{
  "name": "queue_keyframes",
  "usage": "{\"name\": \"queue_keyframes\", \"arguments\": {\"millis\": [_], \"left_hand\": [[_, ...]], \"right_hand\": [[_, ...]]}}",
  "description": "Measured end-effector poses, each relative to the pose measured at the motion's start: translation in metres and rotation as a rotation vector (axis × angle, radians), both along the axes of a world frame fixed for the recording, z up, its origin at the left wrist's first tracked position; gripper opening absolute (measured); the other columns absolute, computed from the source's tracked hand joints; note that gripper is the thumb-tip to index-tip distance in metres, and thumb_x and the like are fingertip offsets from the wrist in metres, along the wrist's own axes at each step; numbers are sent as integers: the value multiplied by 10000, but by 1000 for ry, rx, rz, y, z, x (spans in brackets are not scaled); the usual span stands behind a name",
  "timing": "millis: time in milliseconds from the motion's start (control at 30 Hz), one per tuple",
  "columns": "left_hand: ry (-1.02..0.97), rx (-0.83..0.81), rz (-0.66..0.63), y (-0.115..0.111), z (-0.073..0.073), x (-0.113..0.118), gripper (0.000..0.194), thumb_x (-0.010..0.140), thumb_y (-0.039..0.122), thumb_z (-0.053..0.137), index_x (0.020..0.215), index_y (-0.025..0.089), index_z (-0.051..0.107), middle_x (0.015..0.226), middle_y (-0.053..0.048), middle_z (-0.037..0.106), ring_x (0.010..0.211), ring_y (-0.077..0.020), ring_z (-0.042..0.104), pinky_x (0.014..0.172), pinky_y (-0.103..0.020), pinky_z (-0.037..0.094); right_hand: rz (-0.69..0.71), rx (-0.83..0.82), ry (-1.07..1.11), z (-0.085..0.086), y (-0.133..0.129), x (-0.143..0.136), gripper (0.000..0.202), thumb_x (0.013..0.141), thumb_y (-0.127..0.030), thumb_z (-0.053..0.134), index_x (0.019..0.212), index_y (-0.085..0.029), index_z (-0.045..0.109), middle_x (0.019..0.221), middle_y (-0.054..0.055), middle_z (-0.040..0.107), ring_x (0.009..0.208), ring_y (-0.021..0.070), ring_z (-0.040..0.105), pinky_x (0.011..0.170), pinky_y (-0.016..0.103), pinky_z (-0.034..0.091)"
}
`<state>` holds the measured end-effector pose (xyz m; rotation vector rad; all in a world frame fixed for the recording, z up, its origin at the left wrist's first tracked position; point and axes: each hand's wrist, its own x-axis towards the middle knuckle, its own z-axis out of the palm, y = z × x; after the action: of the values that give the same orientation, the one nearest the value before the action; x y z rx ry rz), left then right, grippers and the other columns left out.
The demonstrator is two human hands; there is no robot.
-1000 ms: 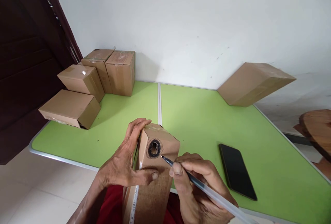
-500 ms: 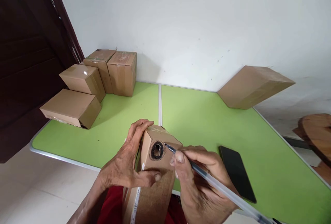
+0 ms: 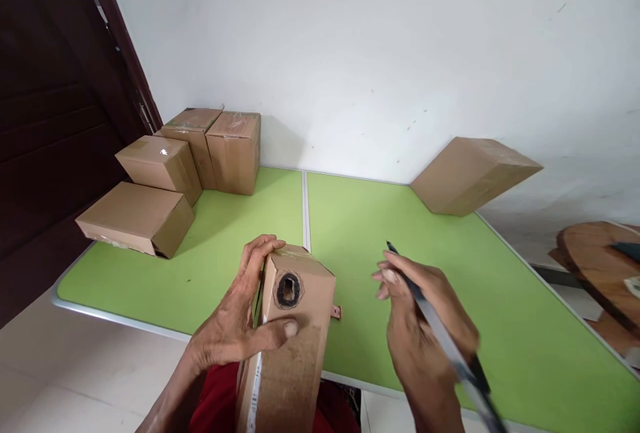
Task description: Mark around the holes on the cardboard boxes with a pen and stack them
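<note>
Six cardboard boxes, one pen, two hands, one green worktop.

Four closed boxes are grouped at the far left of the worktop (image 3: 380,219): a flat box (image 3: 135,217), a box behind it (image 3: 160,166), and two upright boxes (image 3: 189,143) (image 3: 234,151) by the wall. A fifth box (image 3: 473,175) sits tilted at the far right. The sixth, the box with one round hole ringed in black (image 3: 293,326), is gripped by the left hand (image 3: 235,323). One pen (image 3: 440,336) is in the right hand (image 3: 425,326). One small cardboard scrap (image 3: 336,311) lies beside the holed box. One wooden round table (image 3: 597,273) stands at the right.
</note>
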<state>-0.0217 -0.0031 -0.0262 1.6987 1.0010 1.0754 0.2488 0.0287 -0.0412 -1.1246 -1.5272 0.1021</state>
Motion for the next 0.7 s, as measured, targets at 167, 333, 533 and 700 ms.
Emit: {"name": "queue_keyframes", "arguments": {"millis": [167, 333, 533, 700], "left_hand": [[-64, -69, 56, -6, 1, 3, 683, 1050, 573, 641, 1658, 423, 370, 1783, -62, 242, 1731, -397, 117, 1397, -665, 170], [-43, -85, 100, -4, 1, 10, 656, 1038, 586, 650, 1633, 435, 419, 1757, -57, 283, 1712, -414, 161, 1386, -694, 173], [-14, -101, 95, 1, 4, 19, 632, 1050, 575, 635, 1629, 441, 419, 1744, -47, 294, 1704, -395, 165, 1393, -668, 168], [27, -123, 73, 1, 13, 27, 638, 1047, 579, 646, 1615, 407, 412, 1756, -70, 270, 1714, -400, 132, 1393, -676, 148]], "right_hand": [[27, -187, -668, -71, 57, 64, 441, 1046, -63, 397, 1221, -190, 781, 1193, 163, 772, 1105, 317, 747, 879, 430, 639], [97, -317, -842, -111, 81, 72, 461, 952, 34, 453, 1150, -205, 794, 1190, 187, 786, 1069, 349, 708, 826, 435, 604], [119, -424, -774, -124, 82, 63, 502, 971, 38, 441, 1282, -194, 760, 1300, 229, 749, 1158, 384, 689, 903, 482, 578], [116, -460, -525, -101, 64, 60, 543, 1037, -50, 361, 1456, -208, 669, 1342, 224, 759, 1250, 397, 704, 993, 594, 600]]}}
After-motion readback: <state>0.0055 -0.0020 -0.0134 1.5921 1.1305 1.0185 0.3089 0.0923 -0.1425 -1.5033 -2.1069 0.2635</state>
